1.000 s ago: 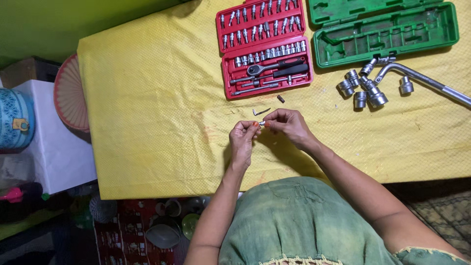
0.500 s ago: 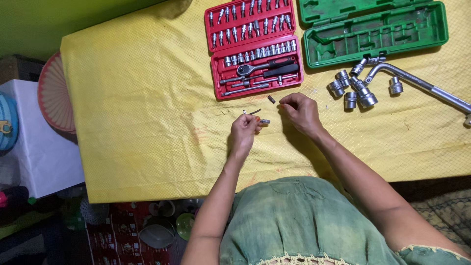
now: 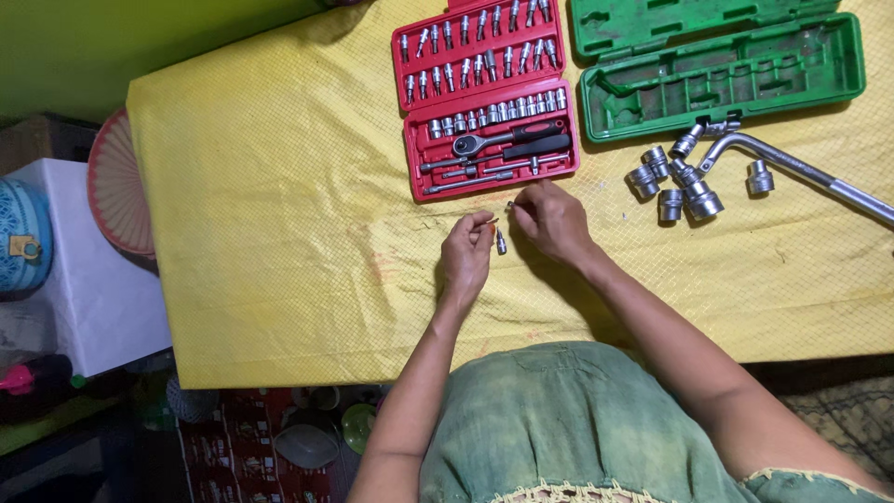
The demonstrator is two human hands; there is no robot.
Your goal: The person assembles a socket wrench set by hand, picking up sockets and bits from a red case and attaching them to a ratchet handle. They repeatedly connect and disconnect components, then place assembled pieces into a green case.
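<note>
L side, off counter: round woven fan leans by a white block w/ a blue patterned container on it; clutter on floor below.
Counter: yellow cloth, faint stains near middle.
L hand: resting on cloth, fingers pinched together; a small orange-tipped thing seems caught at the tips, too small to say for sure. Small silver bit lies on cloth just beside this hand, between both hands, apart from the tips.
R hand: fingers curled together on a tiny dark piece near the red case's lower edge; looks gripped, not certain.
Red case: open, just above both hands. Top rows of small sockets look full; ratchet handle + extension bars seated in lower half.
Progress (my read): small parts are out of the red case and being handled loose; not joined now, bit is down on cloth. Fitting or putting back looks left to do.
Green case: open, slots mostly bare.
Big sockets: loose cluster on cloth below green case, not stowed.
Bent wrench bar: lying to R of sockets, runs off toward counter edge.
</note>
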